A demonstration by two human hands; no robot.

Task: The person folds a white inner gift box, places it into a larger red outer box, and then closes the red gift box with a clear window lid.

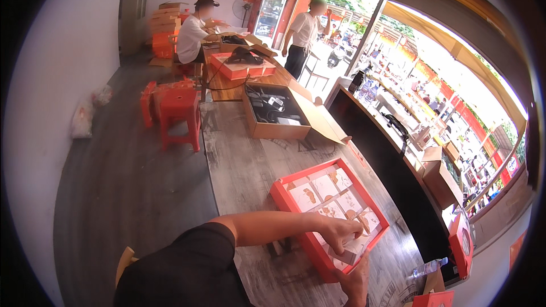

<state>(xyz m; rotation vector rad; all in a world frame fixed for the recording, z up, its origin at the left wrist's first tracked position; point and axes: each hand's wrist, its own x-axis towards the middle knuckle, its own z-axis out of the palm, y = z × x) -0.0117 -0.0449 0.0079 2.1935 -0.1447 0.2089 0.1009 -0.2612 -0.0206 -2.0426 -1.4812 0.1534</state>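
A red gift box tray lies on the grey wood-look table, holding rows of small white printed boxes. Over its near part reaches my left hand, its fingers on a small white box that sits tilted near the tray's near corner. My right hand is at the tray's near right edge, close below that same small box; its fingertips are partly hidden, so whether it holds anything is unclear.
An open cardboard box with electronic devices stands farther along the table. Beyond are a red box, a seated person and a standing person. Red plastic stools are left. A plastic bottle lies at right, near another red box.
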